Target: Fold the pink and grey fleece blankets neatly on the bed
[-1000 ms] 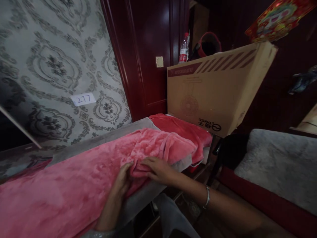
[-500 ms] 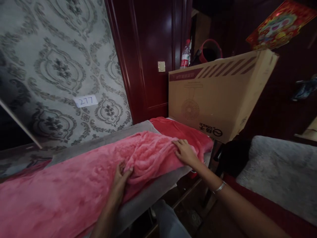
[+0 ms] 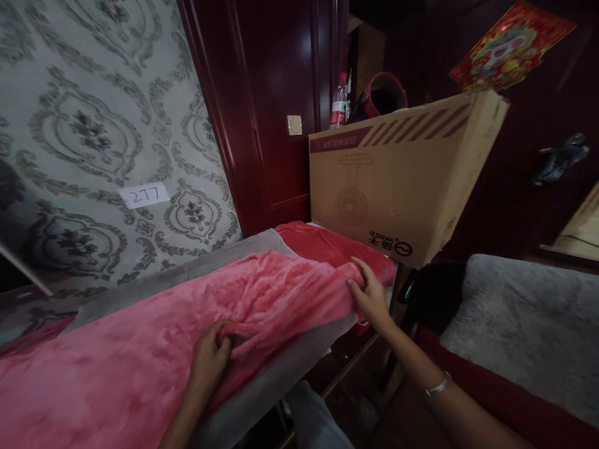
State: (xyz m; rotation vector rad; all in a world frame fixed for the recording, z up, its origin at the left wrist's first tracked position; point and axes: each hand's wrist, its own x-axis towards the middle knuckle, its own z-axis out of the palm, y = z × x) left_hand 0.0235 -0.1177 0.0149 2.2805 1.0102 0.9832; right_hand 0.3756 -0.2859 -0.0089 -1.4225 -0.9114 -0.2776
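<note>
A pink plush blanket [image 3: 140,330] lies along a surface draped with grey cloth [image 3: 281,368]. My left hand [image 3: 210,352] pinches the blanket's near edge, thumb against curled fingers. At the blanket's right end, my right hand [image 3: 369,292] grips a corner, and the fabric stretches taut in folds between the two hands. Beyond that corner a smooth red cloth [image 3: 322,243] lies over the far right end of the surface. A silver bracelet [image 3: 438,385] circles my right wrist.
Behind the red cloth stands a large cardboard box [image 3: 393,181] with a plastic bottle [image 3: 339,101] on top. On the right is a seat with a grey fluffy cover [image 3: 524,330]. Patterned wallpaper [image 3: 103,137] and a dark red door panel [image 3: 276,75] rise behind.
My right hand has drawn the blanket's corner to the right, flattening the bunched folds. My left hand has shifted left and down along the near edge. The view has turned slightly right.
</note>
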